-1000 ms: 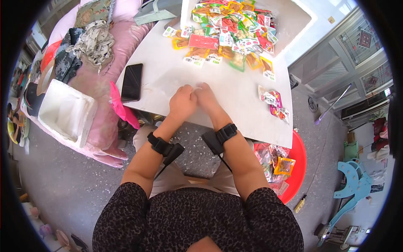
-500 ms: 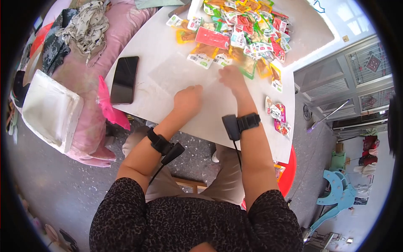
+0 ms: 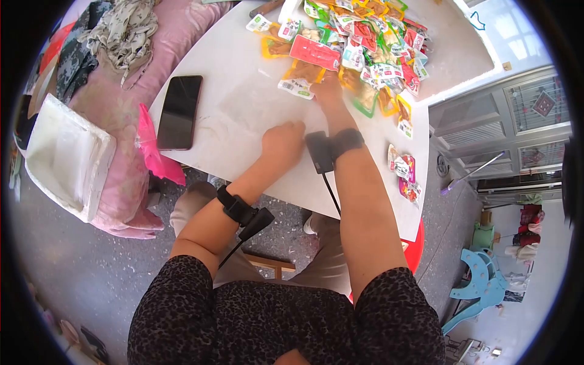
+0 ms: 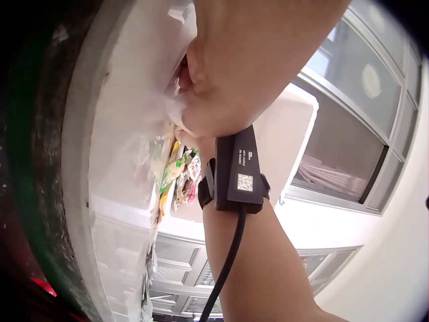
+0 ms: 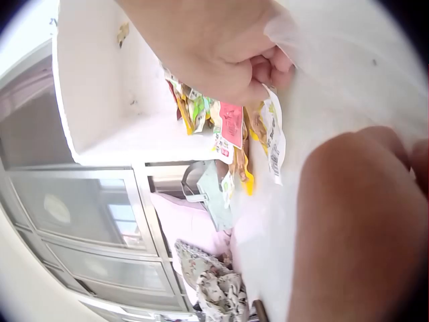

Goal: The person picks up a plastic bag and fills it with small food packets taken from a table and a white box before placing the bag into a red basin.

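My left hand (image 3: 284,145) is curled low over the white table (image 3: 237,115). Thin clear plastic film (image 4: 175,107), like a bag, runs from its fingers in the left wrist view. Farther forward, my right hand (image 3: 329,91) is at the near edge of the snack packet pile. In the right wrist view its curled fingers (image 5: 263,70) pinch the edge of a yellow-and-white snack packet (image 5: 273,137), and clear film overlaps the fingertips. A red snack packet (image 3: 315,53) lies just beyond this hand.
A white foam box (image 3: 453,64) holds part of the packet pile (image 3: 365,36). A phone (image 3: 180,112) lies on the left of the table, beside a pink bag (image 3: 155,152). Small packets (image 3: 404,173) lie near the right edge, above a red basin (image 3: 415,249).
My right hand has moved forward from beside the left hand to the packet pile and grips a packet there. The left hand has shifted slightly right. The head view has shifted too.
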The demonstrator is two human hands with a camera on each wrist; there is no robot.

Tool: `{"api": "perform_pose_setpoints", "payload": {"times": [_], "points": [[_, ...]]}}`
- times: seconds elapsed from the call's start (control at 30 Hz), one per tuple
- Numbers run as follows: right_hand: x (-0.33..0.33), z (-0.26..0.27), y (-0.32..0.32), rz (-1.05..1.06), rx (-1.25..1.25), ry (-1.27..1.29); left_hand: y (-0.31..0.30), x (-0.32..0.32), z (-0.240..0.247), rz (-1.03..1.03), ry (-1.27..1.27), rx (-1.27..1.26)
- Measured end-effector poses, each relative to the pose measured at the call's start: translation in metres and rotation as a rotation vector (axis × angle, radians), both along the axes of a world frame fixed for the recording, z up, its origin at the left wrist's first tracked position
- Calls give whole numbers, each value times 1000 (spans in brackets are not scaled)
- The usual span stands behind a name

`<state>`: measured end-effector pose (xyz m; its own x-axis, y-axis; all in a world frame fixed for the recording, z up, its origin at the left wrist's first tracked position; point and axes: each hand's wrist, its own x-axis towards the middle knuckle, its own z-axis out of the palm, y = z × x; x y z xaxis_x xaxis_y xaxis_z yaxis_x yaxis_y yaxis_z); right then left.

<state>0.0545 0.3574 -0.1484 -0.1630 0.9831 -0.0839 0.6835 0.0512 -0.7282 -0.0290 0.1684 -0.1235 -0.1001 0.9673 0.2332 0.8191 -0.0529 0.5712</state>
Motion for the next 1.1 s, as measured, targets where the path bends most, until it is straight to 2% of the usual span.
{"api": "perform_pose_setpoints", "payload": {"times": [0.03,0.1,0.13,0.2,0.3,0.4,0.5,0.6,0.7,0.73,0.83,0.97,1.0,1.07,1.1], "points": [[8,16,-8,121,-74,-88,0,0,0,5,5,-14],[26,29,-26,155,-158,58,-1,0,0,1,12,-14],[36,31,-36,66,-166,290,-2,-1,-1,-7,13,-1],[55,34,-44,-26,-176,517,-4,-1,-2,-12,17,-7],[85,43,-58,-77,-225,526,-4,1,-2,-15,28,-46],[101,59,-84,-243,-329,625,-5,1,-2,-32,29,-45],[119,44,-94,-298,-456,922,-4,1,-3,-33,29,-40],[120,26,-111,-361,-592,1488,-4,1,-4,-34,26,-28],[110,11,-119,-348,-651,1618,-4,0,-2,-50,18,-23],[107,8,-120,-185,-733,1705,-5,-1,1,-62,11,-20],[86,20,-125,-222,-389,1156,-5,0,-2,-67,-1,-12],[84,7,-118,-212,39,1032,-5,1,1,-74,5,-36],[88,14,-120,-257,73,1017,-4,0,1,-79,-1,-19],[90,44,-131,-376,-32,1184,-5,-1,-1,-87,-13,13],[93,55,-140,-355,-10,1159,-6,-1,0,-84,-17,11]]}}
